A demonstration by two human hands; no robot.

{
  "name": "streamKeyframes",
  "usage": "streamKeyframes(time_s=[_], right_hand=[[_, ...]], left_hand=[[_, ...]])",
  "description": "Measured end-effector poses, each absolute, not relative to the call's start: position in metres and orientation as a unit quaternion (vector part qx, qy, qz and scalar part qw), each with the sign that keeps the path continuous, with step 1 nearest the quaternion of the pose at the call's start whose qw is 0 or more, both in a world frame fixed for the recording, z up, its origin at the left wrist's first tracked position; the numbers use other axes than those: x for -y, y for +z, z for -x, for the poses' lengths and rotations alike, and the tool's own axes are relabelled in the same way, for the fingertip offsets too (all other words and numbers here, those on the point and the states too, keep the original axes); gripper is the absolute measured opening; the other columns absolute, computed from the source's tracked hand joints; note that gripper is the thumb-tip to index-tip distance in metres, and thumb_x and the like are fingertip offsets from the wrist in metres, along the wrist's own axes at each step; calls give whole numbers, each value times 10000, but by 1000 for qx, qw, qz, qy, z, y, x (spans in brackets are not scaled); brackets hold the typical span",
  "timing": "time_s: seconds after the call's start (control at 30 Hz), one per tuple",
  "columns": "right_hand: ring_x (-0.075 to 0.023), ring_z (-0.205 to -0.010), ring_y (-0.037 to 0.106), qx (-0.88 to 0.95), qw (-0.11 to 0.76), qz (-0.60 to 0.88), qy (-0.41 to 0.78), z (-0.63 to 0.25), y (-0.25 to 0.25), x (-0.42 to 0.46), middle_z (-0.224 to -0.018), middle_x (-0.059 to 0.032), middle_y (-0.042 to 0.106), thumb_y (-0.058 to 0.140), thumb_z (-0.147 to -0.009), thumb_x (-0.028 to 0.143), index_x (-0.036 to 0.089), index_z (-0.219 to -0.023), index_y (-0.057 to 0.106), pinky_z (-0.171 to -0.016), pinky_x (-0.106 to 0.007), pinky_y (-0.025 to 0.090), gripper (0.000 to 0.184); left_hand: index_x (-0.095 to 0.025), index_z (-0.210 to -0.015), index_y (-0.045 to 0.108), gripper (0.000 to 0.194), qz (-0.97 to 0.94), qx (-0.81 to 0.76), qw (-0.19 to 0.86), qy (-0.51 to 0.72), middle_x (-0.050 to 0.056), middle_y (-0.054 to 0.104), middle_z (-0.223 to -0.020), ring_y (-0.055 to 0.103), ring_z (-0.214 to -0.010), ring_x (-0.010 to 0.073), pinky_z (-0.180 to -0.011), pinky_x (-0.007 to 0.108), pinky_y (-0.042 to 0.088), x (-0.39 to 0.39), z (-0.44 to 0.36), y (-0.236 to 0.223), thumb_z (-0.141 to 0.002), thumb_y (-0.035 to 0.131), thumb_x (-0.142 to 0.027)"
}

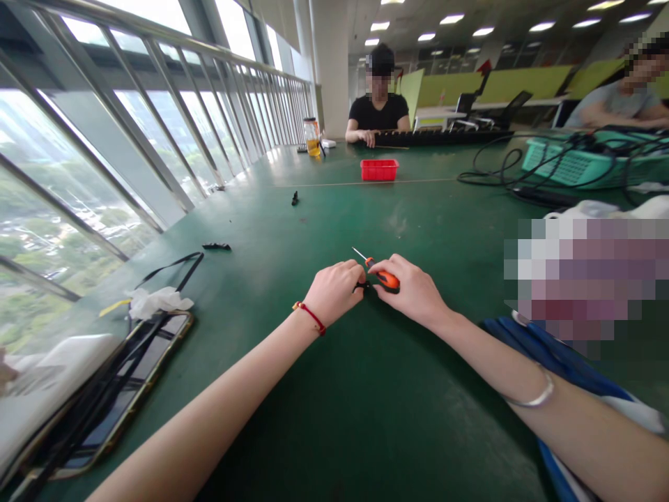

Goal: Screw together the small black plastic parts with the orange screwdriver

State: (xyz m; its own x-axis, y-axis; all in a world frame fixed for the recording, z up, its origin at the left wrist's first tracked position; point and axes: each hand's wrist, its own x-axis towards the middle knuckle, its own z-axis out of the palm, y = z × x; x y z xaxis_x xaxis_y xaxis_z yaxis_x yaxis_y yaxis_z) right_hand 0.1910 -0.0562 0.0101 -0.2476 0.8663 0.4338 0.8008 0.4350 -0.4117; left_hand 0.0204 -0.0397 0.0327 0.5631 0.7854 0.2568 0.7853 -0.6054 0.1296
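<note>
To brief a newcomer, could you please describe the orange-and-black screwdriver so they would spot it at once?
On the broad green tabletop, find the person's bare right hand, near the picture's middle. It holds the screwdriver, whose thin metal shaft points forward and left. Its orange grip sets it apart from the small black piece in the left hand.

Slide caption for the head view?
Right hand holds an orange screwdriver, left hand a black part, above a green table.
</note>
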Motion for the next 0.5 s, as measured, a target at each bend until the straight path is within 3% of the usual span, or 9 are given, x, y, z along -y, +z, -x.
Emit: streamKeyframes(time_s=[0.1,0.17,0.27,0.37,0.5], right_hand=[[-149,-772,599,767,405,493,69,-194,24,61,-899,-16,643,571,-774,219,215,-939,611,-670,-251,433,170],[-131,-641,570,728,477,487,63,-196,40,64,-776,-15,641,558,-810,287,206,-833,602,-598,-251,418,94],[-129,-586,524,667,580,467,24,-196,69,66,-631,-8,567,551,-823,360,217,-650,528,-564,-257,395,225],[-128,-590,521,677,588,441,46,-187,89,62,-596,-1,539,538,-822,349,221,-591,478,-565,-254,398,271],[-88,-479,394,712,548,432,75,-165,96,51,-520,35,441,548,-791,340,210,-566,446,-504,-239,343,279]], left_hand=[[-175,-790,613,93,-873,-459,32,161,24,638,-862,619,-801,174,-678,266,484,36,-18,30,-730,550,-141],[-176,-783,612,81,-868,-460,62,177,17,631,-852,615,-780,166,-670,261,482,33,-16,28,-718,566,-157],[-175,-774,611,62,-863,-452,105,200,14,622,-842,607,-760,154,-673,259,480,28,-13,23,-719,582,-175],[-170,-762,611,44,-856,-444,135,228,12,614,-818,595,-728,142,-671,256,477,26,-11,19,-720,601,-175],[-162,-723,596,43,-844,-433,167,267,9,605,-779,573,-686,130,-657,256,475,25,-10,14,-710,633,-180]])
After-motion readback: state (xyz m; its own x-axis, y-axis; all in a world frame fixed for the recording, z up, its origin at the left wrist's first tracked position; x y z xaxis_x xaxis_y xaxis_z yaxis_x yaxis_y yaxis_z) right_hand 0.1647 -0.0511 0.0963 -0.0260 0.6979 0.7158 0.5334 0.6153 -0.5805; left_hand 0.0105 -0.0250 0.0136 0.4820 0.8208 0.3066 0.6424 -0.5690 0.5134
